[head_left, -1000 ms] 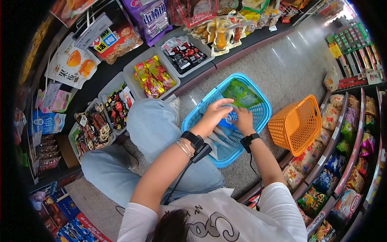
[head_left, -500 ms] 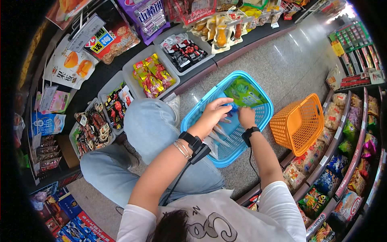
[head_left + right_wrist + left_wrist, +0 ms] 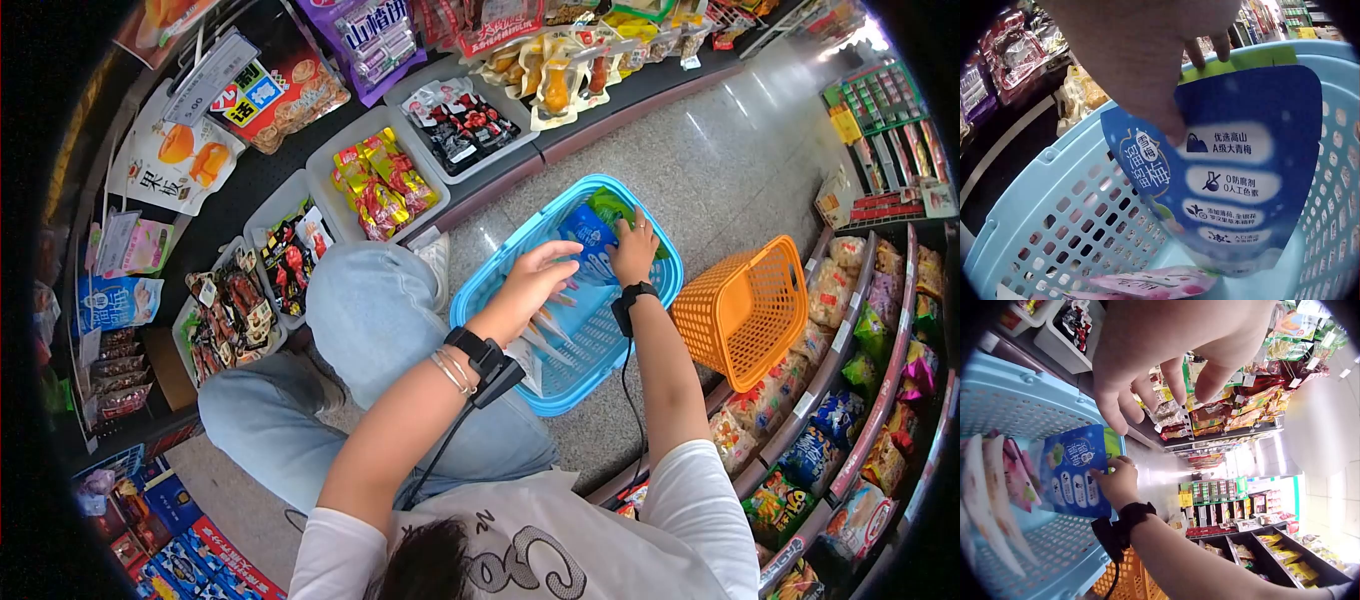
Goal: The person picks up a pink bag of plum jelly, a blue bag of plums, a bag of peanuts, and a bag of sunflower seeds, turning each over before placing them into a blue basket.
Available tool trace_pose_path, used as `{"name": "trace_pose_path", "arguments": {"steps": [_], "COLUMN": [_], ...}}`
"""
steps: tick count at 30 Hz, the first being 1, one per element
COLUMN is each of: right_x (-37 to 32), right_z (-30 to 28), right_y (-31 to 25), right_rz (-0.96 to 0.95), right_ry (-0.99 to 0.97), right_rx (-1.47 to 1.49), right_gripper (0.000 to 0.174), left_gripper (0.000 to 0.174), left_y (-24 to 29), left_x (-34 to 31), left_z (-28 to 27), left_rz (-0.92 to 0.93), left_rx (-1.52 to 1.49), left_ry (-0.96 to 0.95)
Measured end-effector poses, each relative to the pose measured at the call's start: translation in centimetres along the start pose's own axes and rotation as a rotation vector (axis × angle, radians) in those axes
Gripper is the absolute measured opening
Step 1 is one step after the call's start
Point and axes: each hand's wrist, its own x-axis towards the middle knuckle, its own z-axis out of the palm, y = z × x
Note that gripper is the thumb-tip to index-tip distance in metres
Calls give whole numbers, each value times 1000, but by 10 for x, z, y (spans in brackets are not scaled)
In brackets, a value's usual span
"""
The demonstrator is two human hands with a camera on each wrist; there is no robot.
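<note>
Person crouches in a shop aisle over the blue basket (image 3: 1072,206), which stands on the floor in front of the knees.

Right hand (image 3: 634,245) grips the blue pouch (image 3: 1235,169) by its top edge, fingers hooked over the back and thumb on the printed face. The pouch stands upright, leaning against the far wall of the basket. My read is that it is held this way so it stacks flat against the green pouch (image 3: 612,205) just behind it and takes little floor space.

Left hand (image 3: 530,280) hovers above the middle of the basket with fingers spread and relaxed. It holds nothing, and likely stays clear so the pouch can be stood up. The pink packets (image 3: 545,325) lie flat on the basket floor beneath it.

The orange basket (image 3: 740,310) lies tipped on its side by the right-hand shelf, apart from the blue one.

Writing on the blue pouch in the right wrist view:
- Brand 溜溜梅 with 雪梅.
- 优选高山 A级大青梅.
- 0防腐剂 0人工色素.
- The lowest lines are too small to read with confidence.

On the left shelf, the purple bag (image 3: 375,40) reads 山楂饼. A hanging price tag (image 3: 210,78) seems to read 5.00.
</note>
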Motion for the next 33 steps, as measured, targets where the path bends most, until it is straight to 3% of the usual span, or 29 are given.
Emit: {"name": "trace_pose_path", "arguments": {"steps": [7,14,20,23,27,31,33], "right_x": [-11,-16,-18,-29,-42,-55,-60], "right_z": [-20,-54,-130,-176,-230,-266,-270], "right_y": [-14,-44,-108,-147,-199,-260,-292], "right_rz": [-45,-154,-345,-394,-391,-486,-526], "right_ry": [-1,151,245,251,88,-118,-270], "right_rx": [51,292,606,747,1063,1304,1470], "right_gripper": [59,33,20,17,18,20,22], "left_gripper": [35,33,28,26,23,24,25], "left_y": [3,-9,-5,-5,43,94,113], "left_x": [-2,-3,-12,-7,-43,-95,-130], "left_z": [-3,-23,-30,-36,-41,-83,-108], "left_rz": [-44,35,137,361,503,673,733], "left_rx": [-18,90,10,161,14,66,121], "left_ry": [21,95,163,268,250,250,359]}}
